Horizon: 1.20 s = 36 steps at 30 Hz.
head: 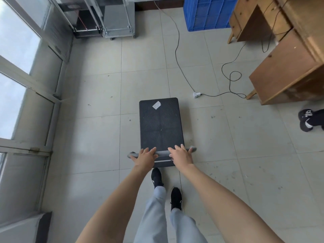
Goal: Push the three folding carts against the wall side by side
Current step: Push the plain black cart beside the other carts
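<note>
View from a head camera, looking down at a pale tiled floor. A black folding cart stands in the middle of the room, well apart from the far wall, its ribbed deck pointing away from the person and a small white sticker near its far edge. Across its near end runs a grey handle bar.

Both bare arms reach forward to that bar. The left grip (the person's left hand) lies over the left part of the bar, fingers laid fairly straight across it rather than wrapped around. The right grip rests on the right part in the same way, fingers extended over the top. The two are near each other, with a short bare stretch of bar between them.

At the far left, against the wall, two more carts stand side by side: a dark cart and, just to its right, a grey cart, both with handles upright.

A blue crate sits at the far right, beside a wooden bench. A cable trails over the floor to a white plug block. Tall glazed panels line the left side. Below the bar are the person's black shoes and light trousers. Another person's shoe shows at the right edge.
</note>
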Each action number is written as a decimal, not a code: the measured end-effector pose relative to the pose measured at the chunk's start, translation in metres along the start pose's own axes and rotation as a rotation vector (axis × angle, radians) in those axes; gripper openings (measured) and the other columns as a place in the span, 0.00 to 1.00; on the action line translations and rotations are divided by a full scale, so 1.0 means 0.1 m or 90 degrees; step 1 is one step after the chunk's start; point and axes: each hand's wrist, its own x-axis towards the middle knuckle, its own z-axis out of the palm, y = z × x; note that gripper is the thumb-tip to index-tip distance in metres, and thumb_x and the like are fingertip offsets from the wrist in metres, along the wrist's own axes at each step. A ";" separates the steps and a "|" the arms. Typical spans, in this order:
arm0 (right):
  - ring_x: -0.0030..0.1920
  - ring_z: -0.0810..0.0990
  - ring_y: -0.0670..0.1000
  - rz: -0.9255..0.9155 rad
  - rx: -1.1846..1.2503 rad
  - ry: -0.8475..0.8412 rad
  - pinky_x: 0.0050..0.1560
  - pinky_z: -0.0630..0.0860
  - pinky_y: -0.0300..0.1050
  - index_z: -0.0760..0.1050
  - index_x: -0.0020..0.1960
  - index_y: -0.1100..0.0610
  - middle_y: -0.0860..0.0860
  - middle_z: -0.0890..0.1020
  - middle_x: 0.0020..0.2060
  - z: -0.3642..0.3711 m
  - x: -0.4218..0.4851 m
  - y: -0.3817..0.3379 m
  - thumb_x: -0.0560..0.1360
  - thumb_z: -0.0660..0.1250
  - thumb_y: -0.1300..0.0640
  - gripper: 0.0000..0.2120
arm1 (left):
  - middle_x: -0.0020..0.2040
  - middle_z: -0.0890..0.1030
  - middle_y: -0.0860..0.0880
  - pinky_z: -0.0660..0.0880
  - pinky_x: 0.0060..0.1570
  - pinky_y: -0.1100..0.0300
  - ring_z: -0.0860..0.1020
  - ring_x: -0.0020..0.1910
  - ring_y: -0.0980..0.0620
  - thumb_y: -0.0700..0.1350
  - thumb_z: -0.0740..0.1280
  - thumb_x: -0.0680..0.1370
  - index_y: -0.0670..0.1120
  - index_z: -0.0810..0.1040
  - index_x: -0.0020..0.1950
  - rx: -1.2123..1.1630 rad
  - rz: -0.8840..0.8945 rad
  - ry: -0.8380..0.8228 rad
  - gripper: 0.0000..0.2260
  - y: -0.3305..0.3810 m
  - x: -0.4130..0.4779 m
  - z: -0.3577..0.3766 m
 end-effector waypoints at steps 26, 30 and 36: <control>0.73 0.62 0.61 0.040 0.012 0.036 0.66 0.57 0.74 0.66 0.71 0.48 0.53 0.74 0.64 -1.79 2.89 -0.32 0.79 0.62 0.61 0.22 | 0.71 0.65 0.51 0.47 0.64 0.23 0.59 0.73 0.47 0.48 0.58 0.82 0.58 0.60 0.74 0.021 0.033 -0.004 0.21 0.09 2.61 -2.45; 0.74 0.60 0.60 0.039 0.013 0.038 0.67 0.55 0.73 0.65 0.71 0.47 0.52 0.73 0.67 -2.12 3.40 -0.19 0.79 0.61 0.61 0.23 | 0.74 0.63 0.51 0.46 0.65 0.24 0.55 0.75 0.46 0.50 0.54 0.83 0.59 0.60 0.74 -0.012 0.024 -0.005 0.19 0.27 3.06 -2.81; 0.71 0.64 0.60 0.039 0.009 0.023 0.63 0.60 0.71 0.67 0.69 0.47 0.51 0.76 0.59 -2.66 4.20 -0.15 0.79 0.61 0.60 0.20 | 0.72 0.64 0.51 0.44 0.65 0.24 0.55 0.75 0.46 0.50 0.54 0.83 0.58 0.61 0.74 -0.017 0.023 -0.028 0.19 0.42 3.75 -3.44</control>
